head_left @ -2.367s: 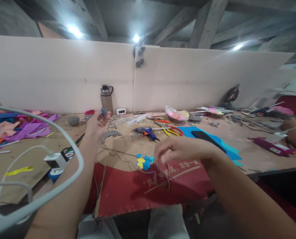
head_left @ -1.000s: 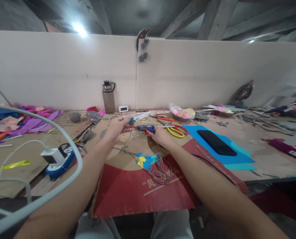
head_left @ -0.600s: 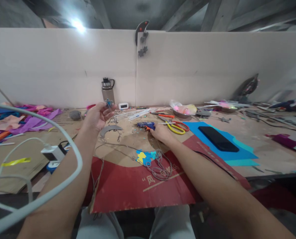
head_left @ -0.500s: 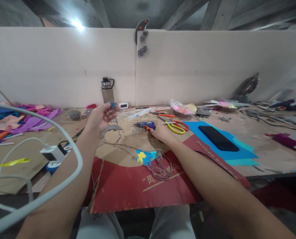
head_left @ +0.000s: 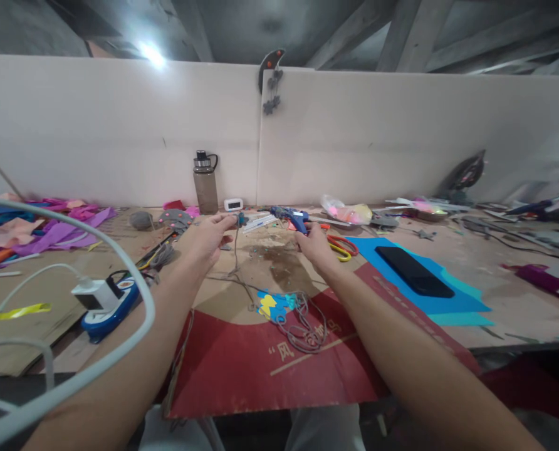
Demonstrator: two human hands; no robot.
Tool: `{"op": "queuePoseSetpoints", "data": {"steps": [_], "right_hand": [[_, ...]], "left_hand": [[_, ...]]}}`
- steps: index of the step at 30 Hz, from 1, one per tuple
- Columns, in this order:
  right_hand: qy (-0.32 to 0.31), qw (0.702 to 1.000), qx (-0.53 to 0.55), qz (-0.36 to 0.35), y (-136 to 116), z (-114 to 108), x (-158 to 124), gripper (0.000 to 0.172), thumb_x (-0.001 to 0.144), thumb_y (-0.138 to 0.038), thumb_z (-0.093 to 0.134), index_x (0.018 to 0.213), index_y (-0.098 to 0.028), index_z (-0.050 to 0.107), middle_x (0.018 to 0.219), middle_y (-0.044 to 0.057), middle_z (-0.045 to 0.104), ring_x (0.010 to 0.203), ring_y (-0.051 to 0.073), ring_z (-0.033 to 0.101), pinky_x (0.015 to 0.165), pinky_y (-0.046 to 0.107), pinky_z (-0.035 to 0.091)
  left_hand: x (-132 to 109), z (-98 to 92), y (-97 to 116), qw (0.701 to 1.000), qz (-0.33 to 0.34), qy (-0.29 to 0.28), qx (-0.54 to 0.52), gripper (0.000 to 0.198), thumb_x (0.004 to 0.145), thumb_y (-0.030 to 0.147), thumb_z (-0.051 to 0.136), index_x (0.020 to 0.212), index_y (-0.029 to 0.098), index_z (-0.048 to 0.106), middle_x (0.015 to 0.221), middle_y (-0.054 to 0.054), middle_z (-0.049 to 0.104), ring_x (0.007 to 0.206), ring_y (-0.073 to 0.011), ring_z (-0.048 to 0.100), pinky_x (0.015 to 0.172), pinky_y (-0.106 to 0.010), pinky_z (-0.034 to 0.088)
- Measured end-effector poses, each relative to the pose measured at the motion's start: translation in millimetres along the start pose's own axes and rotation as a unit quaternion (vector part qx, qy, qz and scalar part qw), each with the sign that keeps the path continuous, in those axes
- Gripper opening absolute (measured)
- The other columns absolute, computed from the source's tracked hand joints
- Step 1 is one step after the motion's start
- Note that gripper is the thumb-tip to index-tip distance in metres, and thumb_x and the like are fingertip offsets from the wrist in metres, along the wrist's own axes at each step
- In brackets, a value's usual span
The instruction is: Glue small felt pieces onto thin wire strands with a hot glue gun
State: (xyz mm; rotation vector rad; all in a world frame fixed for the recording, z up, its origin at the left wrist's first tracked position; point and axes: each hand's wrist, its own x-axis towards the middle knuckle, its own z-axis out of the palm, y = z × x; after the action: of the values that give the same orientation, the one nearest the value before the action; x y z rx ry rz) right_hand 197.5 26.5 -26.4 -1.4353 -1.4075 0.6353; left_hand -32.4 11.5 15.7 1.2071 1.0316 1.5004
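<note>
My left hand (head_left: pixel 217 237) is closed, its fingertips pinching a small grey-blue piece (head_left: pixel 241 219) from which a grey cord (head_left: pixel 235 254) hangs down. What kind of piece it is stays too small to tell. My right hand (head_left: pixel 316 243) grips the handle of a blue hot glue gun (head_left: pixel 294 217), its nozzle pointing left towards the piece, with a gap between them. Below the hands, blue and yellow cut-out shapes (head_left: pixel 270 305) lie beside a loose coil of grey cord (head_left: pixel 308 332) on a red and brown cardboard sheet (head_left: pixel 242 369).
Scissors with yellow and red handles (head_left: pixel 343 247) lie beyond my right wrist. On the right, a black phone (head_left: pixel 413 270) rests on blue sheets (head_left: pixel 462 304). A power strip (head_left: pixel 113 310) is at left, with a white cable (head_left: pixel 143 294) looping close in front. A bottle (head_left: pixel 206 188) stands behind.
My right hand has raised the glue gun off the cardboard, away from me. My left hand has moved right and lower with the small piece, closer to the nozzle.
</note>
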Motion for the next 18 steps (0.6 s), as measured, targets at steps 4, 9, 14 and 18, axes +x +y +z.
{"op": "queuePoseSetpoints", "data": {"steps": [4, 9, 14, 18], "right_hand": [[-0.060, 0.966, 0.249, 0.032, -14.5, -3.1, -10.7, 0.018, 0.066, -0.027, 0.058, 0.079, -0.019, 0.048, 0.063, -0.004, 0.050, 0.052, 0.009, 0.046, 0.050, 0.022, 0.039], [-0.070, 0.940, 0.332, -0.043, -28.9, -2.8, -25.8, 0.025, 0.072, -0.039, 0.060, 0.084, -0.021, 0.050, 0.066, -0.005, 0.050, 0.053, 0.007, 0.048, 0.052, 0.021, 0.041], [-0.112, 0.938, 0.297, -0.140, -41.1, -1.7, -44.0, 0.024, 0.081, -0.040, 0.053, 0.098, -0.023, 0.046, 0.079, -0.002, 0.057, 0.059, 0.010, 0.053, 0.055, 0.025, 0.046], [-0.127, 0.939, 0.244, -0.207, -47.9, -1.7, -52.8, 0.023, 0.085, -0.036, 0.048, 0.104, -0.023, 0.047, 0.093, 0.003, 0.060, 0.059, 0.010, 0.048, 0.054, 0.026, 0.044]], "left_hand": [[0.8, 0.5, -0.8, 0.999, 0.018, 0.009, -0.028, 0.024, 0.057, 0.031, 0.075, 0.071, 0.015, 0.066, 0.064, 0.000, 0.059, 0.053, -0.0066, 0.049, 0.040, -0.016, 0.029], [-1.2, 2.6, 0.1, 0.996, 0.040, 0.008, -0.074, 0.024, 0.056, 0.029, 0.076, 0.071, 0.013, 0.066, 0.061, 0.000, 0.057, 0.049, -0.0052, 0.046, 0.041, -0.017, 0.031], [-3.7, 4.3, 0.5, 0.995, 0.042, 0.020, -0.088, 0.024, 0.057, 0.029, 0.076, 0.070, 0.012, 0.066, 0.062, 0.000, 0.058, 0.055, -0.0069, 0.052, 0.052, -0.019, 0.044], [-6.0, 6.5, 2.8, 0.992, 0.036, 0.030, -0.114, 0.023, 0.058, 0.028, 0.076, 0.070, 0.012, 0.065, 0.063, -0.001, 0.059, 0.056, -0.0072, 0.053, 0.058, -0.021, 0.048]]}}
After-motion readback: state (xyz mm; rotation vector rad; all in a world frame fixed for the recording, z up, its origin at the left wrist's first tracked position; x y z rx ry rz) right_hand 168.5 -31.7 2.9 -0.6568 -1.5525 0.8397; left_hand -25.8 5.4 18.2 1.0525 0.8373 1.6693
